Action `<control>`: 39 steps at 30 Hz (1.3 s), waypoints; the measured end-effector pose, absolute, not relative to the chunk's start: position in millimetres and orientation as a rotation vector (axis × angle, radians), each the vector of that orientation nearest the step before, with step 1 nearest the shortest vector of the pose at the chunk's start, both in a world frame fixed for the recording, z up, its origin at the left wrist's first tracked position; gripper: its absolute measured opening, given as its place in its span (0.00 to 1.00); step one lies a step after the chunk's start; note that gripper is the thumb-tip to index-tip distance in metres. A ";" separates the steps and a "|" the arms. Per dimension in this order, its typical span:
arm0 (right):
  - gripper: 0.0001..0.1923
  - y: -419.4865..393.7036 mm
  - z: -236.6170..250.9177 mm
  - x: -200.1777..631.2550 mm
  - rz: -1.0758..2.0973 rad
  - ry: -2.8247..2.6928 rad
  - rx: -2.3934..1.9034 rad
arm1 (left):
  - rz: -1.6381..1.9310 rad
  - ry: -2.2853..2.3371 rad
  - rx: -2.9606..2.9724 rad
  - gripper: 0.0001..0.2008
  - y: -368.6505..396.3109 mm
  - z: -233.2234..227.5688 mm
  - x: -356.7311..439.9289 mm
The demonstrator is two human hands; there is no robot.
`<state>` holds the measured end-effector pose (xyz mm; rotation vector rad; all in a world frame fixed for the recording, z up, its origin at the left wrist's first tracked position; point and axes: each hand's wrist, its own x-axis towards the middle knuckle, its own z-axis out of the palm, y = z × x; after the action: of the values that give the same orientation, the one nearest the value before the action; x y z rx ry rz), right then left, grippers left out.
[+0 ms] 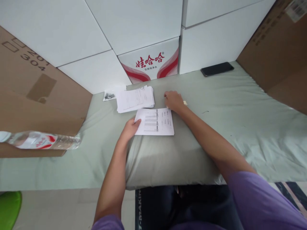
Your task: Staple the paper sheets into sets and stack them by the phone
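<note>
My left hand (131, 128) has its grip closed on the left edge of a printed sheet (153, 122), thumb laid flat over the top face and the other fingers out of sight underneath. I cannot tell whether more pages lie beneath it. The printed sheet is directly in front of me, above the cloth-covered bench (177, 166), its rows of small print and dark bars running sideways, too fine for me to read. My right hand (174, 100) is just past the sheet's far right corner, palm down, fingers curled in so the grip looks narrow; I cannot tell whether it pinches anything or touches that corner. Just to the right of it, beyond the sheet, a small yellowish piece (185, 103) shows beside my wrist. A paper stack (135, 99) lies just beyond the sheet and to its left, its edges uneven, and past that is a clear packet (110, 95) with something dark inside. Well to the sheet's left is a water bottle (40, 141), in front of a brown carton (59, 92). Far to the sheet's right and beyond it lies a black phone (217, 69). Straight beyond the sheet is a red-lettered box (150, 68).
</note>
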<state>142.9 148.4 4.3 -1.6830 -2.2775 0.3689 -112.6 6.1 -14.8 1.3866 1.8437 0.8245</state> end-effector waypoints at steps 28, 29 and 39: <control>0.22 138.2 -0.1 130.6 0.140 -2.405 -1.713 | 0.855 1.848 1.384 0.24 3.9 -17.4 -107.7; 0.22 138.2 0.2 131.3 0.179 -2.394 -1.718 | 0.855 1.843 1.388 0.24 3.6 -16.9 -107.9; 0.17 150.0 9.6 146.0 0.622 -2.077 -1.625 | 0.842 1.824 1.421 0.34 0.6 -1.5 -121.1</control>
<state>146.0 150.0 9.6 -1.6249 -2.0774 0.6225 -121.1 0.6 -1.5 1.4210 1.8241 0.8420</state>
